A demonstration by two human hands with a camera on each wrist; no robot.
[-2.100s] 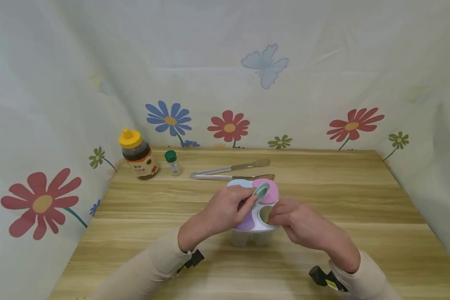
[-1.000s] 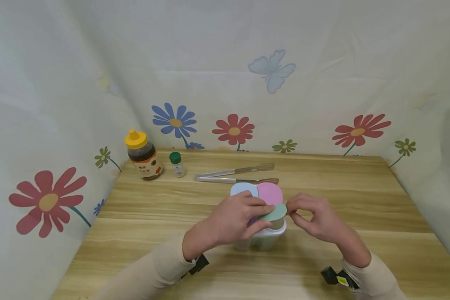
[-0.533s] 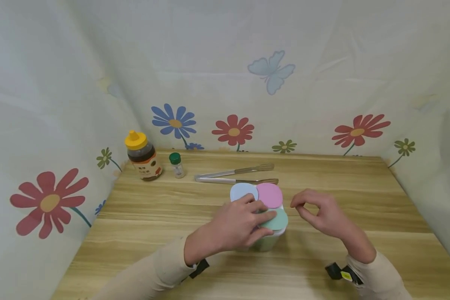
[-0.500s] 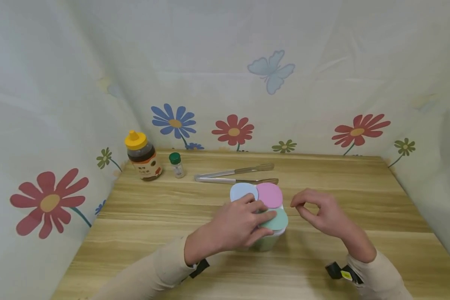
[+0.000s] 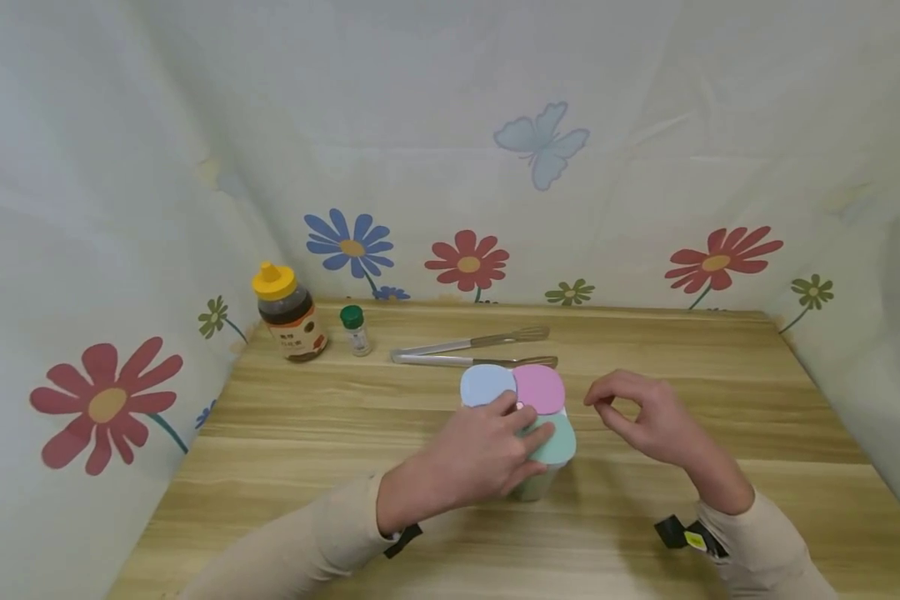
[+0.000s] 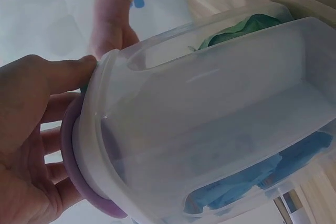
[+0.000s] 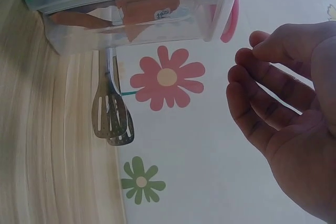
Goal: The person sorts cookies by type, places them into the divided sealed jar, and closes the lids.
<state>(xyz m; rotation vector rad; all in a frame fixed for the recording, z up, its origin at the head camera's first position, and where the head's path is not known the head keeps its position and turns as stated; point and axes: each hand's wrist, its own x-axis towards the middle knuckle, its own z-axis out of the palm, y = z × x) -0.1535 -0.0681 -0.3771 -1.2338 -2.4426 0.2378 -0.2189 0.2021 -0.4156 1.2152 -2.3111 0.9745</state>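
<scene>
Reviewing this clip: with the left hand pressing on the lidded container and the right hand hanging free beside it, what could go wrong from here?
1. Only the left hand rests on the four-lid container; the right hand is off it, so a sideways push might slide or tip it.
2. The green lid may not be fully seated; the fingers hide its inner edge.
3. The tongs lie just behind the container, and a shove could knock them.

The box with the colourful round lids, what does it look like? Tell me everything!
The box is clear plastic, split into compartments, standing upright on the wooden table. On top are round lids: blue, pink, green and purple, all down. Green and blue stuff shows through its walls. The left hand rests on top; the right hand is apart.
</scene>
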